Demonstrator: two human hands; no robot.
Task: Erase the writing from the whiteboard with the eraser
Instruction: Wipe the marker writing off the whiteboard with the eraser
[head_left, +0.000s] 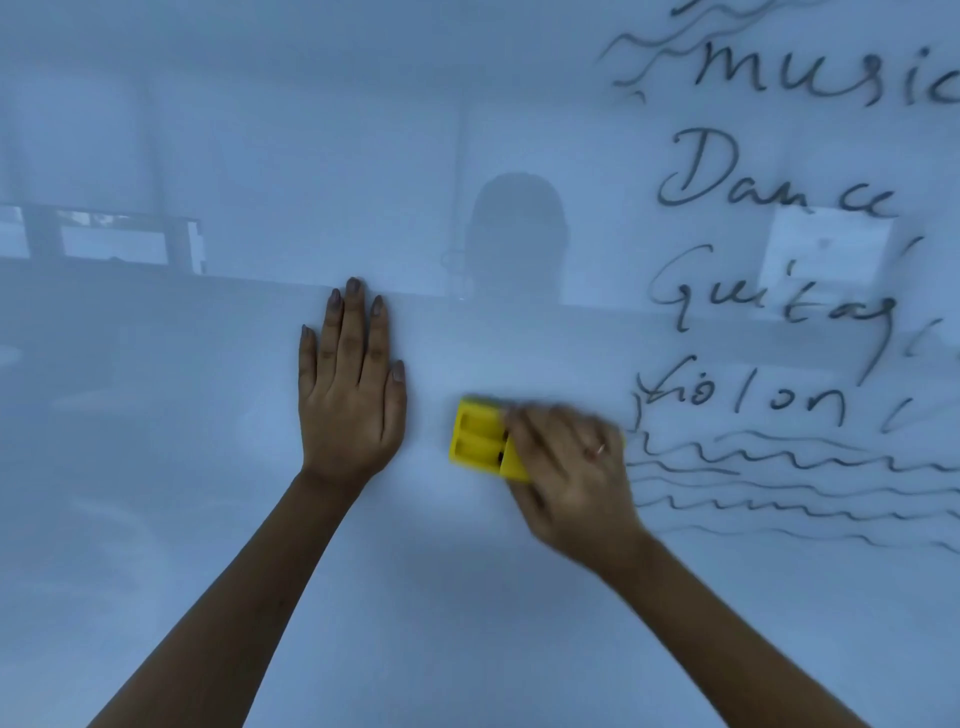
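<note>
From the head camera I see a glossy whiteboard (467, 597) filling the whole view, with two bare forearms reaching up onto it from the bottom edge.

My left hand (350, 400) lies flat on the board left of centre, fingers straight and close together, pointing up, the thumb held in alongside the palm. It holds nothing.

My right hand (571, 467) is just to the right of it and a little lower, blurred by motion. Its fingers are curled over a yellow eraser (475, 441), gripping it against the board. The eraser's left end sticks out past the fingers and shows two recessed rectangular panels. A ring (600, 449) sits on one finger of this hand.

Dark marker writing (769, 192) covers the right side of the board, well apart from the left hand: the words read roughly as "music", "Dance", "Guitar" and "Violon", stacked top to bottom. Wavy lines (779, 478) run beneath the words, beginning just beside the right hand, and more squiggles sit at the top right.

The board faintly reflects a dark head-and-shoulders shape (514, 239) at centre.
</note>
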